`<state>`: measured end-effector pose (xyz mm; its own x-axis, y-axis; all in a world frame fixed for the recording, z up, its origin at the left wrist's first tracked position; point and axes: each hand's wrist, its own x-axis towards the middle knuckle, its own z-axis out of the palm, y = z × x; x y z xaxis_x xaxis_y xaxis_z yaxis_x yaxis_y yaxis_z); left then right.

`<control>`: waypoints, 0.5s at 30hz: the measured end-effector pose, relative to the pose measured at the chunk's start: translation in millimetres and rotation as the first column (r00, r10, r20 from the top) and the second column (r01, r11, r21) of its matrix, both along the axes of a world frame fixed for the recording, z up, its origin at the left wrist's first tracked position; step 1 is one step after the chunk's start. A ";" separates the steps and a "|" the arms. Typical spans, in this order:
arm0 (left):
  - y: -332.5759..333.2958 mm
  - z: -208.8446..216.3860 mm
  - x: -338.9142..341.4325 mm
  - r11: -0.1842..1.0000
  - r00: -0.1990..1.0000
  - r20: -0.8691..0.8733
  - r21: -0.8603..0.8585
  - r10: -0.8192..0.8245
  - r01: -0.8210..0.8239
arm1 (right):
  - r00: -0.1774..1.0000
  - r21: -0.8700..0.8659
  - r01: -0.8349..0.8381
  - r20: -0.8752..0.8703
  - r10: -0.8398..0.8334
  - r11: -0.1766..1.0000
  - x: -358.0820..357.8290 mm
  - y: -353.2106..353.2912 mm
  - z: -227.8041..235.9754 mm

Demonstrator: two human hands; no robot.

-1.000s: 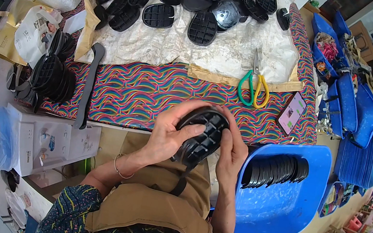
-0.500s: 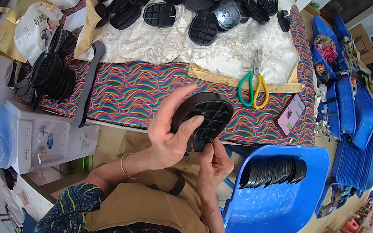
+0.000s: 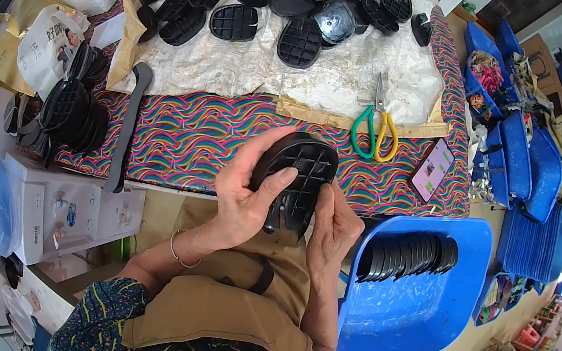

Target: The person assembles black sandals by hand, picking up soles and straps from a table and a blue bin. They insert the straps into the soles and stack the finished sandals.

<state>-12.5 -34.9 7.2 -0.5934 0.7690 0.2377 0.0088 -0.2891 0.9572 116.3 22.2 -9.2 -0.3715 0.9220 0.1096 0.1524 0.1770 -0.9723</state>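
Note:
A black molded shoe sole (image 3: 309, 161) with a gridded face is held over my lap, at the near edge of the table. My left hand (image 3: 246, 188) wraps its left side, thumb pressed onto the grid and fingers behind the rounded far end. My right hand (image 3: 336, 225) pinches the sole's right edge, its thumb and fingers closed together. The narrower near end of the sole points toward me and lies partly in shadow. Beyond my hands, green-and-yellow-handled scissors (image 3: 374, 133) lie half on a white sheet, next to a phone (image 3: 433, 170) with a lit screen.
Many black soles (image 3: 299, 40) are heaped on the white sheet (image 3: 187, 72). A long dark strap-like piece (image 3: 128, 129) and stacked soles (image 3: 70, 114) lie at left. On my right, a blue tub (image 3: 410, 335) holds a row of black soles (image 3: 403, 261). More blue bins (image 3: 542, 173) stand farther right.
My right fingers have moved from the sole's narrow near end up to its right edge. The sole has turned a little, showing more of its gridded face, and shifted slightly left.

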 end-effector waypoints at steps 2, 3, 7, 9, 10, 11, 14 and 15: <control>-0.5 0.1 -2.5 0.999 1.000 0.004 -0.037 -0.021 0.021 | 0.999 -0.010 -0.043 -0.034 0.043 0.999 -2.1 9.6 1.0; -0.9 -1.8 -3.6 0.997 0.999 0.000 -0.062 -0.038 0.038 | 0.997 0.002 -0.078 -0.026 0.078 0.997 -2.3 14.3 3.4; 0.2 -4.9 -19.4 0.954 0.967 -0.032 -0.172 -0.254 0.245 | 0.980 0.011 -0.190 -0.050 0.190 0.982 -0.5 36.5 8.0; 0.5 -10.3 -21.0 0.906 0.914 0.182 -0.160 -0.363 0.392 | 0.970 0.051 -0.240 -0.007 0.241 0.969 3.3 47.0 5.3; 3.1 -15.2 -27.0 0.875 0.879 0.226 -0.160 -0.419 0.458 | 0.972 0.070 -0.235 0.010 0.235 0.970 4.4 48.3 7.9; 4.5 -17.1 -32.6 0.839 0.839 0.271 -0.156 -0.472 0.522 | 0.981 0.067 -0.194 -0.014 0.195 0.979 3.3 46.9 5.4; 0.3 -16.4 -40.6 0.756 0.677 0.454 -0.011 -0.579 0.655 | 0.991 0.012 -0.102 -0.084 0.103 0.995 1.3 41.3 0.8; -0.6 -17.2 -41.7 0.744 0.643 0.496 0.010 -0.584 0.668 | 0.993 0.025 -0.093 -0.071 0.094 0.995 0.9 40.2 0.9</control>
<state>-54.2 -35.4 -10.0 0.0433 0.9958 -0.0806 -0.5467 0.0911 0.8324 117.3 62.4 -8.3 -0.4463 0.8806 0.1593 0.0634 0.2086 -0.9759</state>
